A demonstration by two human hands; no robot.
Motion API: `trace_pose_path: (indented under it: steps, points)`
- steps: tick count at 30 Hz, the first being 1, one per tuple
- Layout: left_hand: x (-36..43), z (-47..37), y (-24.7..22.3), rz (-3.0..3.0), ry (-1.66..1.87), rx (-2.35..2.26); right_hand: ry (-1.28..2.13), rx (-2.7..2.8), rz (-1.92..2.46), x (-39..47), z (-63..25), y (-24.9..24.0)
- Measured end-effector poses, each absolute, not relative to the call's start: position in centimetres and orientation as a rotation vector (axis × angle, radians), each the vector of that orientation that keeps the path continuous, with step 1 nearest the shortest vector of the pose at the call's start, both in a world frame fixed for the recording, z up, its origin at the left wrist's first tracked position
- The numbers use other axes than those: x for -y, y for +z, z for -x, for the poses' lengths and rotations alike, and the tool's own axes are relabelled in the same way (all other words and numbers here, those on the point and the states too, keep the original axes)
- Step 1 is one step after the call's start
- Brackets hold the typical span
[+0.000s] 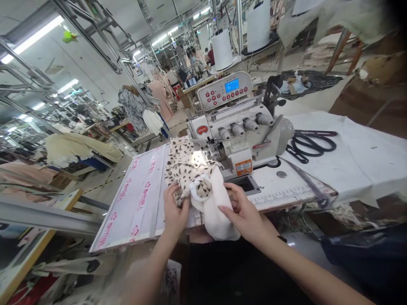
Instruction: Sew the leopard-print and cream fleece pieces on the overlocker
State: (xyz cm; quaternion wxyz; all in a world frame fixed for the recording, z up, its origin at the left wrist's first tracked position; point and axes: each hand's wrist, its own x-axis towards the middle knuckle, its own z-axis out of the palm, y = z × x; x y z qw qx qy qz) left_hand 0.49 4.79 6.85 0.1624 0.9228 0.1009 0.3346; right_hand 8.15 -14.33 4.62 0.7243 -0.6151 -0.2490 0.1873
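Note:
A cream garment piece with dark spots (182,163) lies on the sewing machine's bed, its far part beside the lit needle area. White fluffy lining (218,207) shows along its right side and hangs over the table's front edge. My left hand (176,209) pinches the spotted fabric at its near left edge. On the right, my right hand (243,209) grips the white lining between thumb and fingers. Between the hands the cloth forms a round opening with a pale rim (201,188). The overlock sewing machine (235,127) stands just beyond, its blue display lit.
Black scissors (313,144) lie on the white cloth to the machine's right. A printed white board (136,199) covers the table's left side. Large thread cones (222,48) stand behind the machine. Garment piles (135,108) and other workstations fill the background.

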Motion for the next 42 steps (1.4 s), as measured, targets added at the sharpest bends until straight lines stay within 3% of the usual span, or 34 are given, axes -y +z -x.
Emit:
trace_pose_path:
  steps: [4, 8, 12, 17, 22, 28, 31, 34, 37, 42]
  points:
    - [-5.8, -0.1, 7.9, -2.73, 0.759, -0.297, 0.226, 0.671, 1.494, 14.9, -8.0, 5.0]
    - [-6.0, 2.1, 12.2, -2.871, 0.753, -0.214, 0.281, 0.79, 1.543, 14.3, -8.4, 5.6]
    - [-2.8, 3.5, 16.1, -3.034, 0.77, 0.418, 0.379, 0.8, 1.402, 11.9, -8.0, 6.4]
    - [1.7, 2.7, 14.9, -3.195, 0.391, 0.877, 0.477, 0.69, 1.144, 10.7, -7.2, 5.9]
    - [2.1, 2.3, 12.6, -3.231, 0.225, 0.87, 0.566, 0.42, 1.083, 12.9, -7.4, 4.4]
    - [3.3, 1.1, 14.8, -2.916, -0.005, 0.743, 0.412, 0.603, 1.312, 12.8, -7.4, 4.6]
    - [2.9, -1.2, 15.6, -2.737, 0.244, 0.537, 0.317, 0.663, 1.331, 12.5, -7.1, 5.0]
    - [1.9, -3.9, 15.3, -2.888, 0.467, 0.145, 0.156, 0.704, 1.396, 12.6, -6.7, 5.2]
    - [1.5, -5.4, 14.8, -3.058, 0.322, -0.152, 0.107, 0.743, 1.424, 12.7, -6.5, 5.2]
    - [2.5, -5.5, 14.8, -3.277, 0.128, -0.235, 0.145, 0.762, 1.41, 12.6, -6.4, 4.7]
